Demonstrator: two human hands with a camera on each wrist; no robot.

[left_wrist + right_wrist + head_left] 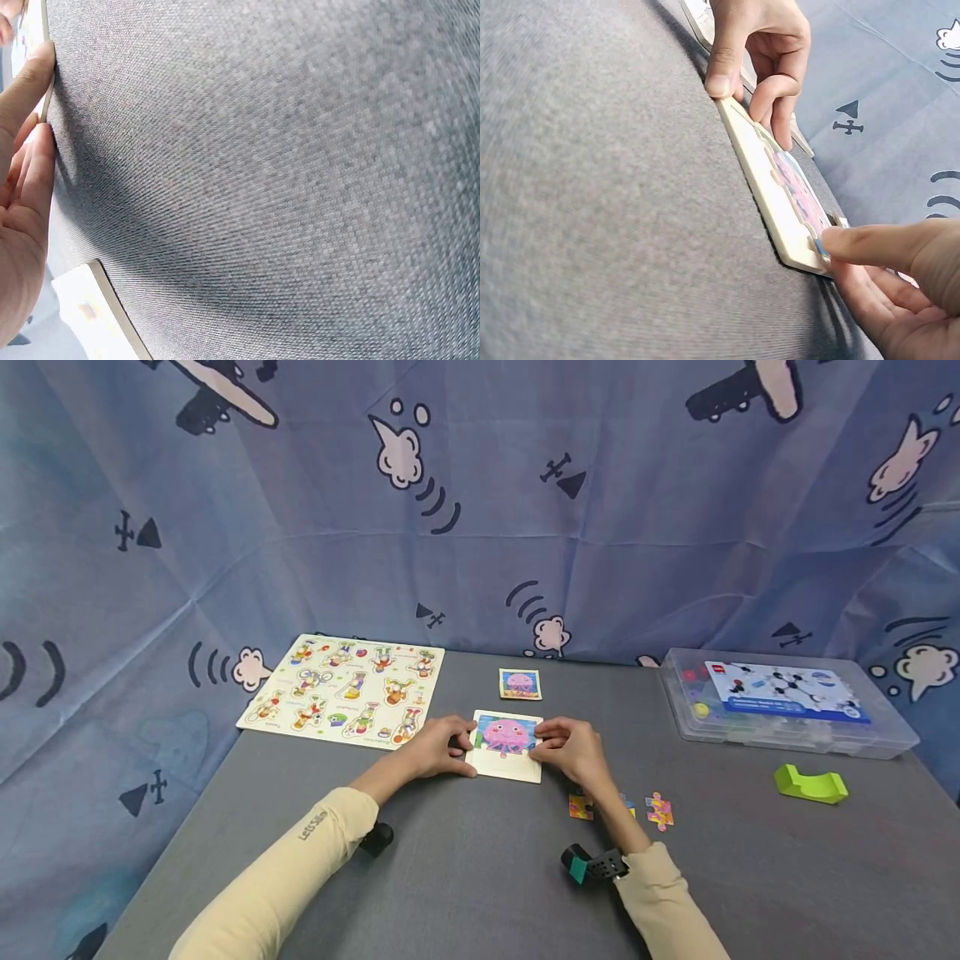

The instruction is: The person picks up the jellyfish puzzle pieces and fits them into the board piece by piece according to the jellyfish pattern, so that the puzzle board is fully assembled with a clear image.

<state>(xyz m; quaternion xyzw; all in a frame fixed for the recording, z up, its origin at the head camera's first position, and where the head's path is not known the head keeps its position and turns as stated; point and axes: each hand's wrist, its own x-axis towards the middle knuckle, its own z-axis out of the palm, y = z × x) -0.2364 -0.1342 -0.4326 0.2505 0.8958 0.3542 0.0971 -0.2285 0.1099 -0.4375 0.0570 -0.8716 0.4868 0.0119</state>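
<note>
A small jigsaw board [504, 768] lies in front of me, its upper part filled with a pink octopus picture [506, 737] and its lower strip bare wood. My left hand [441, 748] holds the board's left edge, thumb at the near corner. On the opposite edge my right hand [573, 750] grips the board, and the right wrist view shows its thumb [844, 241] on a blue piece at the border. Loose jigsaw pieces [660, 811] lie right of the board, one partly hidden behind my right forearm. Behind the board is a small octopus picture tile [520, 684].
A large board of cartoon figures [352, 693] lies at the back left. At the back right sits a clear plastic case [795, 703] with a molecule label. A bright green curved block [811, 785] stands before it. A patterned blue curtain [480, 527] hangs behind the table.
</note>
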